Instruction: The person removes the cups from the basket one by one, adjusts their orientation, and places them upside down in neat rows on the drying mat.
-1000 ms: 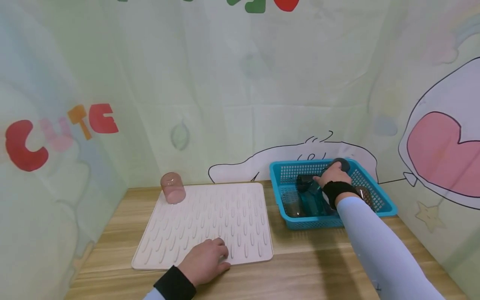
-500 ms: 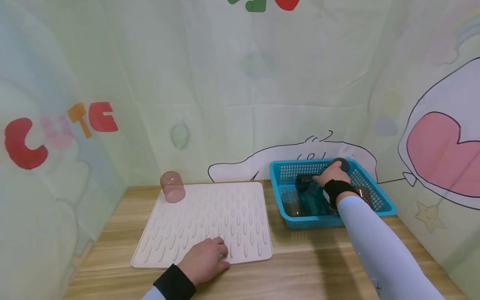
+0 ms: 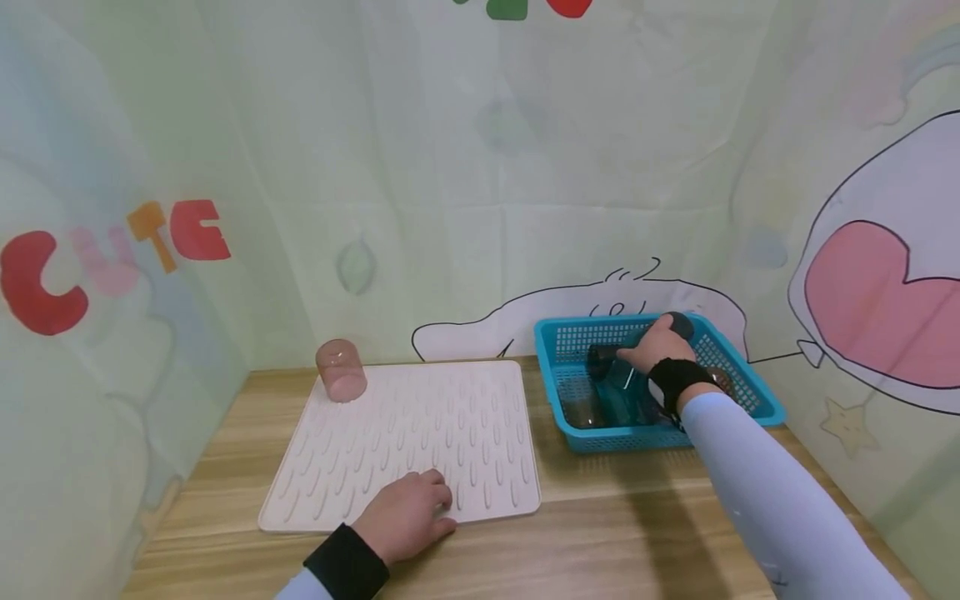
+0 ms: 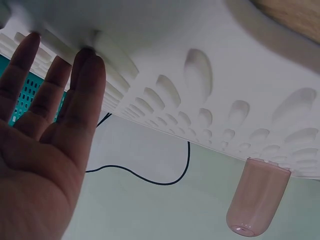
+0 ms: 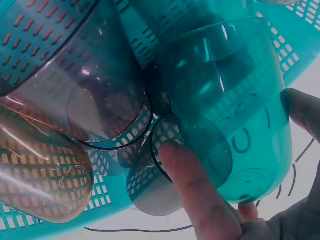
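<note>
Inside the basket (image 3: 626, 440), the right hand (image 3: 654, 347) pinches a teal cup (image 5: 250, 150) between thumb and fingers, with a dark cup (image 3: 599, 362) just left of the hand and a brown cup (image 5: 47, 175) to its right. Well left of that, the left hand (image 3: 405, 517) lies loosely spread at the near edge of the mat (image 3: 427, 417); beyond it, further left, a pink cup (image 3: 341, 372) stands mouth-down on the mat's far corner.
</note>
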Tool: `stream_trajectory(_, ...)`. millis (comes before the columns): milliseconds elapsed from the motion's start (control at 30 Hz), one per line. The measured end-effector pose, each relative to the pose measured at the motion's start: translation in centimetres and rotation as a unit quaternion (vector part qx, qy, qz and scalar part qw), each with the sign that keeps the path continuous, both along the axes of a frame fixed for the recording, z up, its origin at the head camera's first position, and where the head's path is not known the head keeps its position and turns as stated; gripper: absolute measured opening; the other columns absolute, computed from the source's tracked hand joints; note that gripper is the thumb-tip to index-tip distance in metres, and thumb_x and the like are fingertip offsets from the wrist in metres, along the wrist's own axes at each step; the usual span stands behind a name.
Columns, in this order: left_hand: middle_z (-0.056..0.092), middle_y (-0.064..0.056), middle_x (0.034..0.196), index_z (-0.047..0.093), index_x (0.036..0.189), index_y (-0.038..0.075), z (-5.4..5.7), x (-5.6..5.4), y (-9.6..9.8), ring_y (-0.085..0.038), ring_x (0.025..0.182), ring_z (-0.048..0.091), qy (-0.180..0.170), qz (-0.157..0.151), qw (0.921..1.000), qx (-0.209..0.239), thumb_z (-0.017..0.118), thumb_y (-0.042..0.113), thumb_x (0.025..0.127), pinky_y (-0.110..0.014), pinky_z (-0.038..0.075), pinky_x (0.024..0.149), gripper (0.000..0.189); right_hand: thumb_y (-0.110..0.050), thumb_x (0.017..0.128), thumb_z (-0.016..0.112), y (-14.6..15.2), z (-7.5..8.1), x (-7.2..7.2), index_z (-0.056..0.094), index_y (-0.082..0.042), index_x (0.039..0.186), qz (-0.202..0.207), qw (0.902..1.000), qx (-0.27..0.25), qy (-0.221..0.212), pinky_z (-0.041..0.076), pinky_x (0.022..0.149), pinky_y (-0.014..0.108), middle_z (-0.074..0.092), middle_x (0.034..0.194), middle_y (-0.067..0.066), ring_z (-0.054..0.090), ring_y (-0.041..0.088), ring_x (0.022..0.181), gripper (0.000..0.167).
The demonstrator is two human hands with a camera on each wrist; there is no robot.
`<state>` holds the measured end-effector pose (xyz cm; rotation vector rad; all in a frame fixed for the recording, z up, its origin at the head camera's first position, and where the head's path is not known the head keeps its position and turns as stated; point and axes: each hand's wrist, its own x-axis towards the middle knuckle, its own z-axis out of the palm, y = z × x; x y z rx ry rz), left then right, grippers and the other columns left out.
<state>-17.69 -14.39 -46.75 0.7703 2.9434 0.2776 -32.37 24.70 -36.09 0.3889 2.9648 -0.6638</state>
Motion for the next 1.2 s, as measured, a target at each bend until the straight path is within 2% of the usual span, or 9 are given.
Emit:
stream_trajectory(200, 0.059, 0.006, 0.088, 0.073, 0.090, 0.018, -0.1, -0.1, -0.1, -0.011, 0.072, 0.049, 0.003, -0.004, 1.0000, 0.006, 0.076, 0.042, 0.087, -0.032, 0.050, 0.069, 0.025, -0.044, 0.098, 0.062, -0.2, 0.3, 0.6, -0.004, 0.016, 0.153, 0.029, 0.9994, 0.015, 0.015, 0.050, 0.101, 0.062, 0.056, 0.129, 0.043, 0.059, 0.053, 0.117, 0.105)
stream_trajectory(333, 0.059, 0.005, 0.088, 0.073, 0.089, 0.017, -0.1, -0.1, -0.1, -0.011, 0.072, 0.049, 0.003, -0.004, 1.0000, 0.004, 0.076, 0.041, 0.087, -0.033, 0.050, 0.069, 0.024, -0.044, 0.097, 0.063, -0.3, 0.1, 0.8, -0.001, 0.015, 0.153, 0.033, 0.9989, 0.012, 0.030, 0.054, 0.092, 0.060, 0.060, 0.121, 0.041, 0.065, 0.051, 0.106, 0.104)
stream_trajectory(600, 0.058, 0.006, 0.086, 0.072, 0.087, 0.018, -0.3, -0.1, -0.3, -0.011, 0.071, 0.048, 0.009, -0.005, 0.9999, 0.011, 0.076, 0.041, 0.087, -0.032, 0.049, 0.067, 0.024, -0.044, 0.096, 0.065, -1.0, 0.8, 1.4, 0.011, 0.011, 0.150, 0.057, 0.9963, 0.002, 0.065, 0.055, 0.078, 0.052, 0.059, 0.119, 0.036, 0.066, 0.044, 0.094, 0.094)
stream_trajectory(833, 0.059, 0.006, 0.086, 0.071, 0.086, 0.018, -0.3, -0.1, -0.4, -0.011, 0.071, 0.050, 0.014, -0.008, 0.9997, 0.016, 0.077, 0.040, 0.087, -0.033, 0.050, 0.068, 0.023, -0.046, 0.095, 0.066, -2.0, 1.3, 2.1, 0.018, 0.001, 0.150, 0.084, 0.9916, -0.032, 0.093, 0.055, 0.076, 0.050, 0.049, 0.133, 0.031, 0.065, 0.042, 0.096, 0.087)
stream_trajectory(1000, 0.059, 0.007, 0.086, 0.071, 0.085, 0.018, -0.3, -0.2, -0.4, -0.011, 0.071, 0.050, 0.019, -0.008, 0.9996, 0.019, 0.078, 0.040, 0.087, -0.033, 0.050, 0.068, 0.023, -0.046, 0.094, 0.067, -2.8, 1.4, 2.6, 0.018, -0.005, 0.149, 0.100, 0.9883, -0.054, 0.102, 0.053, 0.069, 0.043, 0.049, 0.134, 0.028, 0.066, 0.037, 0.088, 0.085)
stream_trajectory(1200, 0.058, 0.007, 0.086, 0.070, 0.084, 0.019, -0.4, -0.2, -0.5, -0.010, 0.071, 0.048, 0.017, -0.005, 0.9997, 0.017, 0.077, 0.041, 0.087, -0.032, 0.050, 0.068, 0.023, -0.048, 0.094, 0.069, -4.0, 1.7, 3.2, 0.017, -0.006, 0.149, 0.125, 0.9826, -0.071, 0.118, 0.052, 0.066, 0.037, 0.051, 0.137, 0.026, 0.066, 0.031, 0.082, 0.087)
